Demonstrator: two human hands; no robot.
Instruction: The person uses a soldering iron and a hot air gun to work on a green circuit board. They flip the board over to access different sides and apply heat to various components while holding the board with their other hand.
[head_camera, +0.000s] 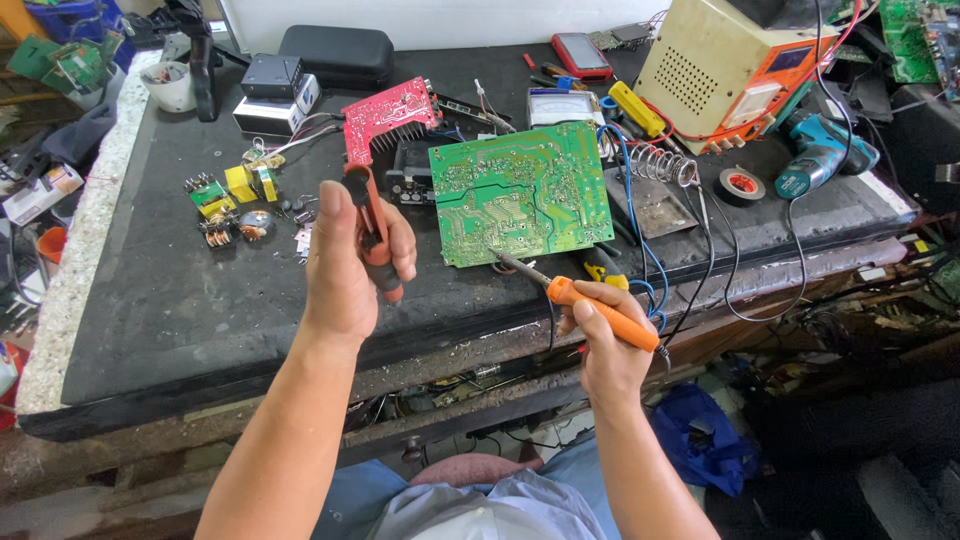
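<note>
My left hand (345, 262) is raised above the black bench and grips a red-handled tool (372, 232), upright, thumb along its side. My right hand (607, 335) holds an orange soldering iron (600, 310) like a pen. Its metal tip (505, 260) touches the lower edge of a green circuit board (520, 190) lying solder side up at the bench middle. A red circuit board (388, 115) with a finned heat sink leans just behind the left hand.
Loose yellow and copper components (228, 205) lie left of the hands. A beige power supply (722, 65), coiled iron stand (665, 165), black tape roll (742, 184), teal drill (818, 152), analogue meter (562, 105), black case (337, 52) and white cup (170, 85) crowd the far side.
</note>
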